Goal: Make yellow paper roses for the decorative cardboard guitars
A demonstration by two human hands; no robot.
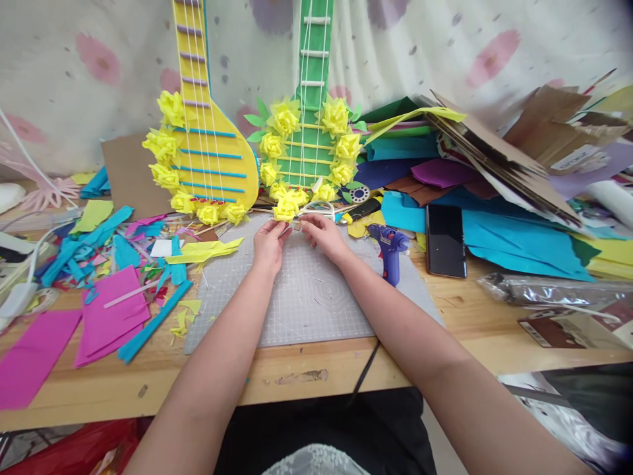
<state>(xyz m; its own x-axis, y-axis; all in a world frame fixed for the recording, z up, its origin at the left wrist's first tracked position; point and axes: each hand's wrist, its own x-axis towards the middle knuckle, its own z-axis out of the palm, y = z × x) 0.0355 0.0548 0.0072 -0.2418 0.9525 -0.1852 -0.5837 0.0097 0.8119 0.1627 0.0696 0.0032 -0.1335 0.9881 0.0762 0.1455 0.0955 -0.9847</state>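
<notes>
The yellow flower [285, 210] sits just above the left hand's fingertips, in front of the green guitar's base. Behind everything we see a flower-printed curtain [415, 39], then the wooden tabletop [113, 396] and, on it, a grey cutting mat [306, 316]. A yellow guitar [225, 146] and a green guitar [313, 99] stand upright side by side, each bordered with yellow blooms. To the right we find a tilted cardboard pile [512, 158] over blue sheets [524, 231]; to the left, magenta sheets [111, 310] lie among scraps. Over the mat's far part, the left hand [270, 244] has its fingers drawn in close below the flower, and the right hand [324, 236] faces it with bent fingers; we cannot tell what either grips. A phone [446, 239] lies right of the blue glue gun [390, 247], and white scissor handles [333, 211] show just beyond the right hand.
</notes>
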